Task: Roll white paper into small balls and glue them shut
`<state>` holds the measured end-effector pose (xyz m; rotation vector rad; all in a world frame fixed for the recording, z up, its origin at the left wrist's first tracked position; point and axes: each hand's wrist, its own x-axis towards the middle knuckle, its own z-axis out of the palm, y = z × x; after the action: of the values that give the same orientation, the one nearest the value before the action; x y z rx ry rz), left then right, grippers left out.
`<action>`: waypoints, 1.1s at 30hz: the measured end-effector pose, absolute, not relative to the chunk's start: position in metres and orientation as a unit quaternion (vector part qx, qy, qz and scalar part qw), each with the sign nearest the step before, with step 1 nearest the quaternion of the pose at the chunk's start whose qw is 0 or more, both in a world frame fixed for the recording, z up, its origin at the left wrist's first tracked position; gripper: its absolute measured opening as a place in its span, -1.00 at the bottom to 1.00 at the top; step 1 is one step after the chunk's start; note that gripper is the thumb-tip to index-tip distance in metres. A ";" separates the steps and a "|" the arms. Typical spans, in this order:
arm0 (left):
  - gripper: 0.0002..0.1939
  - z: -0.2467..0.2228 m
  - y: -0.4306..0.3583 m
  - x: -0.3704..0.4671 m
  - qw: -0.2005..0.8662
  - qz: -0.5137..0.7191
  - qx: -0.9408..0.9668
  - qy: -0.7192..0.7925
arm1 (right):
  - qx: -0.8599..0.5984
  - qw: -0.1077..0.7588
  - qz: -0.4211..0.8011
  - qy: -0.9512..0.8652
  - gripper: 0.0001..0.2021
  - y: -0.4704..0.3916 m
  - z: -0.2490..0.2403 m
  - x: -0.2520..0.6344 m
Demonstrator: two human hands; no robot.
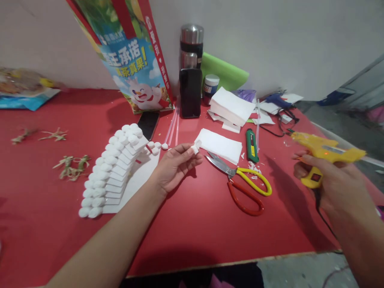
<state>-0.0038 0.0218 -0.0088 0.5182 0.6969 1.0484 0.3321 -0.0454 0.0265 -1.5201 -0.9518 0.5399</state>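
Note:
Between the thumb and fingers of my left hand (180, 162) is a small white piece (195, 148); its exact kind is too small to make out. My right hand (339, 188) grips a yellow hot glue gun (322, 150) by its handle, its nozzle pointing left, above the table's right side. Left of my left hand stands a curved stepped model of white slabs (115, 180), with white rounded pieces (103, 164) lined along its outer edge. Scissors (231, 172) with one yellow and one red handle lie partly open between my hands. White sheets (220, 145) lie just behind them.
A green utility knife (252, 145) lies near white scraps (255, 170). Behind stand a phone (191, 94), a steel flask (192, 36), a jar (211, 86) and a printed bag (135, 60). Glue sticks (174, 126) lie near the phone. Straw-coloured twine knots (72, 166) are at left, on the red table (186, 228).

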 end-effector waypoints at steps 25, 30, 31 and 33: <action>-0.62 -0.005 0.026 -0.007 0.710 0.509 0.258 0.412 | -0.476 0.397 0.502 -0.603 -0.62 -0.019 0.000 0.216; -0.61 -0.004 0.025 -0.008 0.706 0.511 0.270 0.409 | -0.487 0.396 0.515 -0.583 -0.60 -0.021 0.001 0.214; -0.61 -0.004 0.025 -0.008 0.705 0.512 0.270 0.410 | -0.488 0.394 0.517 -0.583 -0.60 -0.021 0.001 0.213; -0.59 -0.003 0.025 -0.008 0.702 0.512 0.272 0.412 | -0.489 0.389 0.520 -0.582 -0.59 -0.022 0.001 0.214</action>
<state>-0.0078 0.0247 -0.0031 0.6062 0.9169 1.1404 0.2136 -0.0221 0.0006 -1.2440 -1.4791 1.3229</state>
